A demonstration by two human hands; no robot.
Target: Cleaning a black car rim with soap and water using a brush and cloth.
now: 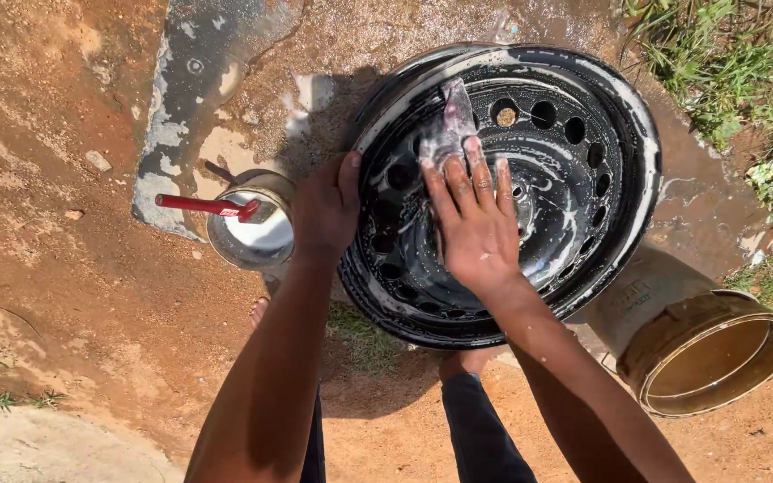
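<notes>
1. Presently, the right hand [476, 228] lies flat, fingers [462, 183] spread, pressing a soapy cloth [449, 125] against the inner face of the black steel wheel rim [601, 170]; only the fingertips pin the cloth.
2. The left hand [326, 207] is clenched over the rim's near edge, thumb on the face, steadying it.
3. The rim stands tilted on wet ground, propped against an overturned tan bucket [700, 344].
4. Risk: suds coat the rim; the left grip may slide and the rim could drop toward the bare feet [467, 362] directly below.
5. Risk: fingers could catch in the round vent holes [543, 114].
6. Risk: the cloth, loosely pinned, may slip off into the dirt.
7. Risk: the small soapy pail [257, 233] with the red-handled brush [199, 205] sits just beside the left wrist; an elbow shift could tip it.
</notes>
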